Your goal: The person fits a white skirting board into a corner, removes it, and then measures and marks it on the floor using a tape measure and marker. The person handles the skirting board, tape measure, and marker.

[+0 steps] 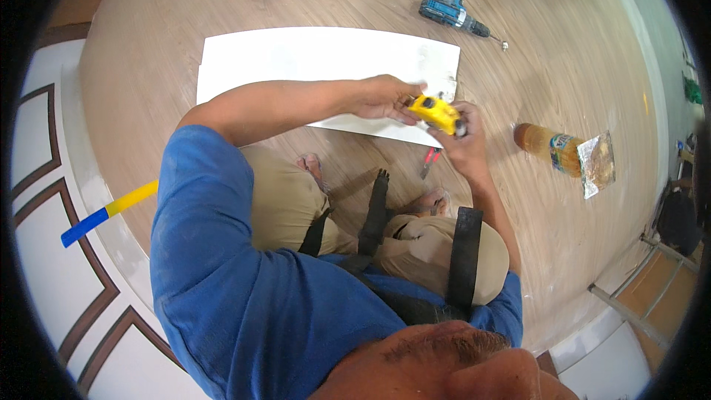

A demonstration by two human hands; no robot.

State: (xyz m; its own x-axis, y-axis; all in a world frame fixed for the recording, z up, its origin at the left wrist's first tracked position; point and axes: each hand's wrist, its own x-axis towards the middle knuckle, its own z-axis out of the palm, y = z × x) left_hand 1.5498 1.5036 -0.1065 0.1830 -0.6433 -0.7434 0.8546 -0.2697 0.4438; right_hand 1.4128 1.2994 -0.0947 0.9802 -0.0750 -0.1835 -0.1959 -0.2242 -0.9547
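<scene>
Floorboards of pale wood grain [244, 0] run under everything we see, bending toward the rim of the view. We sit cross-legged on them, and in front of our knees lies a long white panel [296, 59], flat on the floor. Above its near right edge we hold a yellow tape measure [437, 112] between both hands: our left hand [381, 98] has its fingers curled onto the case from the left, and our right hand [463, 141] wraps it from below and behind, fingers closed around it. Just beneath the hands a small red-tipped tool [429, 161] lies on the floor, near our foot.

Farther off, beyond the panel, a blue cordless drill [452, 9] lies on its side. To our right an amber bottle [549, 145] lies on the boards, touching a clear bag of food [597, 163]. At the right rim we make out part of a metal ladder [637, 304]. On our left the wood meets a white surface with brown inlaid lines [52, 267], where a blue-and-yellow strip [107, 213] rests.
</scene>
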